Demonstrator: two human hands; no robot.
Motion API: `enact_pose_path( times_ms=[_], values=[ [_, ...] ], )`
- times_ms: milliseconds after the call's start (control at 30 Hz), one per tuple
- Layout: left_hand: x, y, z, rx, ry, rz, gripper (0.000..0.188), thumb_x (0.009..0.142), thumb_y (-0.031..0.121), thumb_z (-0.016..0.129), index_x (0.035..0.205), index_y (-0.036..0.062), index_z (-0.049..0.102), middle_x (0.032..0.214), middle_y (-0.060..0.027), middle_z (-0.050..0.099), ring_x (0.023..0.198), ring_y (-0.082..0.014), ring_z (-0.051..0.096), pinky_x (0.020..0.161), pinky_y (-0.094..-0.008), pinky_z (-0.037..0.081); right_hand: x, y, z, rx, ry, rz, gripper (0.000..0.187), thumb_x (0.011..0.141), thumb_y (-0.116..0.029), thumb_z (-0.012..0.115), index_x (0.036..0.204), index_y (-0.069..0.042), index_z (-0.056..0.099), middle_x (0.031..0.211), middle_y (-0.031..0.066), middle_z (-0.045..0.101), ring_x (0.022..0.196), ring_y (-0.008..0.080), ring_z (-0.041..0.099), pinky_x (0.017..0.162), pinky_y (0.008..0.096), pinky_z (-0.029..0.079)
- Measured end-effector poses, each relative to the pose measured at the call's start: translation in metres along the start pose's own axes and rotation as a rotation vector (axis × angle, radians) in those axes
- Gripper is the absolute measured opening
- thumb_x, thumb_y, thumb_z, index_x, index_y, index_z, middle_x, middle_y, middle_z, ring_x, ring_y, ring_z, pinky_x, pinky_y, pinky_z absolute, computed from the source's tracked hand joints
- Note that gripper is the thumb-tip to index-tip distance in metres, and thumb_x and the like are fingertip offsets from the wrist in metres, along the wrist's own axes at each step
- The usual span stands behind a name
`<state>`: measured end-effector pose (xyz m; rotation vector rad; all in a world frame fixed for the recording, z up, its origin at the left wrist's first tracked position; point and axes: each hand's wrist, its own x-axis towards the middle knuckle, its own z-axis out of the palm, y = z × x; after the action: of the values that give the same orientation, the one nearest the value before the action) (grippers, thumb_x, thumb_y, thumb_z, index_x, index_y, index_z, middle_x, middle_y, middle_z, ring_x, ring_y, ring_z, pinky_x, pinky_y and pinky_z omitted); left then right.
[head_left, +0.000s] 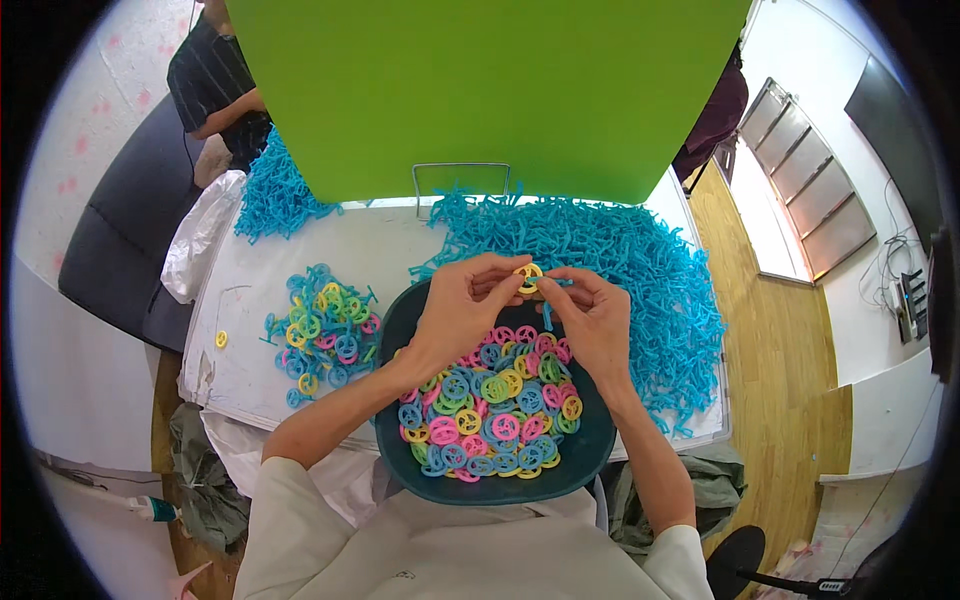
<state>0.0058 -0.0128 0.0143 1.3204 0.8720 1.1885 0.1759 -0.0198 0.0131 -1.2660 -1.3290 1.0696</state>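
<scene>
My left hand (pixel 456 310) pinches a small yellow plastic spoked wheel (pixel 525 270) between thumb and fingers. Close against it, my right hand (pixel 597 322) is closed on a small blue T-shaped plastic piece (pixel 548 316). Both hands meet over the far rim of a dark green tub (pixel 495 491). Inside the tub lie many loose wheels (pixel 505 427) in pink, blue, yellow and green. Whether the wheel and the blue piece are joined is hidden by my fingertips.
A large heap of blue T-shaped pieces (pixel 640 290) covers the white table's (pixel 385 235) right side. Wheels with stems attached form a pile (pixel 325 330) at left, near one lone yellow wheel (pixel 221 339). Behind stands a green panel (pixel 480 90); another person (pixel 225 100) sits far left.
</scene>
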Motion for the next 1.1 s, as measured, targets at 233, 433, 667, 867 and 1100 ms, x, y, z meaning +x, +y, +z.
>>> enact_pose_path(
  times_ms=[233, 433, 667, 867, 1100],
  values=[
    [0.0, -0.001, -0.001, 0.056, 0.031, 0.002, 0.024, 0.094, 0.006, 0.056, 0.115, -0.0042, 0.06, 0.103, -0.0119, 0.067, 0.093, -0.0158, 0.066, 0.082, -0.0258, 0.055, -0.005, 0.001, 0.006, -0.105, 0.091, -0.163, 0.018, 0.087, -0.013, 0.069, 0.098, 0.001, 0.068, 0.079, 0.006, 0.07, 0.072, 0.0073, 0.064, 0.06, 0.0198, 0.051],
    [0.006, 0.0, -0.011, -0.186, 0.018, -0.116, 0.026, 0.096, 0.011, 0.055, 0.118, -0.0022, 0.055, 0.105, -0.008, 0.064, 0.095, -0.0135, 0.063, 0.085, -0.0238, 0.052, -0.003, -0.005, 0.0, 0.307, -0.162, -0.116, 0.035, 0.09, 0.001, 0.058, 0.124, -0.002, 0.055, 0.1, 0.0075, 0.064, 0.08, 0.0119, 0.063, 0.071, 0.024, 0.054],
    [0.005, 0.001, -0.007, -0.057, -0.152, -0.383, 0.024, 0.089, 0.014, 0.064, 0.111, 0.0048, 0.062, 0.101, -0.0081, 0.066, 0.091, -0.0149, 0.064, 0.076, -0.024, 0.052, 0.005, 0.02, -0.005, -0.236, -0.097, -0.505, 0.025, 0.085, 0.004, 0.063, 0.11, 0.0, 0.062, 0.107, 0.0055, 0.06, 0.089, 0.0112, 0.061, 0.073, 0.023, 0.051],
    [-0.011, -0.031, -0.007, 0.985, -0.534, 0.058, 0.026, 0.075, 0.026, 0.073, 0.085, 0.0023, 0.068, 0.089, -0.0173, 0.065, 0.085, -0.0347, 0.062, 0.072, -0.0425, 0.049, 0.006, 0.012, 0.002, 0.13, 0.017, -0.276, 0.017, 0.091, -0.002, 0.061, 0.107, 0.002, 0.062, 0.091, 0.004, 0.065, 0.079, 0.0094, 0.062, 0.072, 0.0208, 0.049],
    [-0.003, -0.019, -0.004, 0.673, -0.259, -0.121, 0.015, 0.081, 0.015, 0.071, 0.087, 0.0029, 0.063, 0.081, -0.0101, 0.064, 0.068, -0.0183, 0.059, 0.063, -0.0303, 0.048, 0.004, 0.017, -0.003, 0.036, 0.065, -0.325, 0.015, 0.089, -0.005, 0.065, 0.101, 0.003, 0.064, 0.087, 0.0039, 0.065, 0.078, 0.0077, 0.06, 0.07, 0.0198, 0.047]
  ],
)
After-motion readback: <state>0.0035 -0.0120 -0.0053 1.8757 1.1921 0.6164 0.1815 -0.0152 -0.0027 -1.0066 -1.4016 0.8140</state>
